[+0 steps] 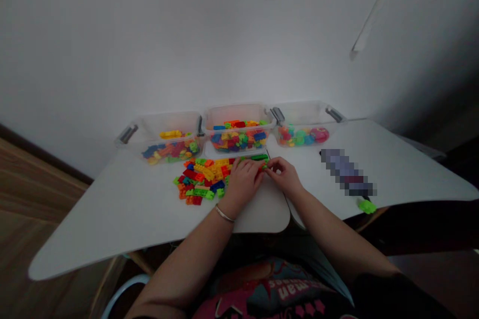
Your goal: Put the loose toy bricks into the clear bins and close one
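Note:
My left hand [244, 178] and my right hand [283, 175] meet over the white table, fingertips nearly touching. Pinched between them is a small green toy building brick [265, 165], with a bit of red or orange beside it on the left-hand side. My fingers cover most of what they hold. Next to my left hand spreads a loose pile of toy bricks [204, 175] in red, yellow, orange, green and blue. A dark green brick [259, 157] lies just beyond my fingertips.
Along the wall stand three clear plastic bins: a left bin [168, 127] and middle bin [239, 109] with bricks, and a right bin [310, 109] with rounder colourful pieces. A blurred-out object [346, 172] with a green piece [367, 206] lies near the table's right front edge.

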The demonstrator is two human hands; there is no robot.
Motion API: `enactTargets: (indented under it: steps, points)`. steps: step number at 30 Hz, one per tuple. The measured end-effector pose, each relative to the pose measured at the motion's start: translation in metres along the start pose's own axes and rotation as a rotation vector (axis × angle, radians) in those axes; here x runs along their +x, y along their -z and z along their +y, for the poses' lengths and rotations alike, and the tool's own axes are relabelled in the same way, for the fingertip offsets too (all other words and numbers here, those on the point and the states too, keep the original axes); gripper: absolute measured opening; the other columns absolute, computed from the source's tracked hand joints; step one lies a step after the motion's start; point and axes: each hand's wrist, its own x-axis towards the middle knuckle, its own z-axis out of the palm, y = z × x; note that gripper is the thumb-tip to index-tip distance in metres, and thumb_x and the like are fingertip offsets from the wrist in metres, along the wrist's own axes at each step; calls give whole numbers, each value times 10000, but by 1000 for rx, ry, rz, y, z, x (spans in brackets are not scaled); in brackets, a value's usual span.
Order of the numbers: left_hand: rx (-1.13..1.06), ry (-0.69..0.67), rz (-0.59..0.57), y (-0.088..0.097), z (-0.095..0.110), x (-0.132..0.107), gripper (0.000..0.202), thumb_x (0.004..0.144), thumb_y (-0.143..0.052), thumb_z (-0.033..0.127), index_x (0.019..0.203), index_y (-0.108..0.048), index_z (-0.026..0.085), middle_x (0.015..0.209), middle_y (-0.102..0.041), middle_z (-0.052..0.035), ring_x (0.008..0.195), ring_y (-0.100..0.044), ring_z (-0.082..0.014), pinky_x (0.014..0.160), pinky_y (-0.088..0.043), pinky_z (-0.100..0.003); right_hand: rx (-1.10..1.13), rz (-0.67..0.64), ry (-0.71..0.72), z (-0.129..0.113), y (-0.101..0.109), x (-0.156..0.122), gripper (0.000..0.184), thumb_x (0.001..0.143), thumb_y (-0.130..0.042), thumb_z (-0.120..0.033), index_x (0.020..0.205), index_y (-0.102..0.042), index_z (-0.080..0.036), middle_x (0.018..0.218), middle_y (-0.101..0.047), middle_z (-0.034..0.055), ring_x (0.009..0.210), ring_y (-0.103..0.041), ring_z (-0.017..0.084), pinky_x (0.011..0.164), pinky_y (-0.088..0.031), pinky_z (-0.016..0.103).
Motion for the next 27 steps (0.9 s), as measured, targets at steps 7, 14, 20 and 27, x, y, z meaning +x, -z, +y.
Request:
enactTargets:
  steps: [7, 14, 20, 27]
  points:
    - [-47, 57, 88, 0, -7, -2, 151, 863, -631, 293, 972, -690, 207, 906, -718, -50, 918, -621, -225, 889, -451, -408, -74, -61, 157, 1, 1, 1, 101, 781, -620, -319, 800, -622, -219, 854, -697, 52, 775, -629, 194, 706, -513, 336]
    - [-151, 217, 363, 26, -22, -1, 180, 866, -576, 219, 1026, -656, 193, 934, -709, -52, 908, -632, -196, 855, -486, -342, -454, -95, 268, 18, 1, 5, 333, 759, -543, -120, 1062, -658, -194, 1109, -694, 98, 1049, -600, 267, 962, -449, 466]
    - [-292, 461, 780, 85, -85, 10, 168, 859, -570, 275, 994, -587, 178, 943, -661, -34, 872, -635, -154, 818, -503, -296, -528, -152, 241, 19, -2, 4, 328, 780, -561, -133, 1096, -634, -181, 1106, -682, 103, 1024, -590, 261, 946, -455, 448]
    - [-114, 665, 779, 135, -157, 25, 102, 827, -602, 237, 908, -585, 178, 922, -659, -38, 912, -637, -180, 867, -495, -329, -553, -146, 168, 20, -4, 5, 309, 768, -573, -124, 1071, -614, -170, 1062, -672, 108, 980, -580, 253, 912, -459, 416]
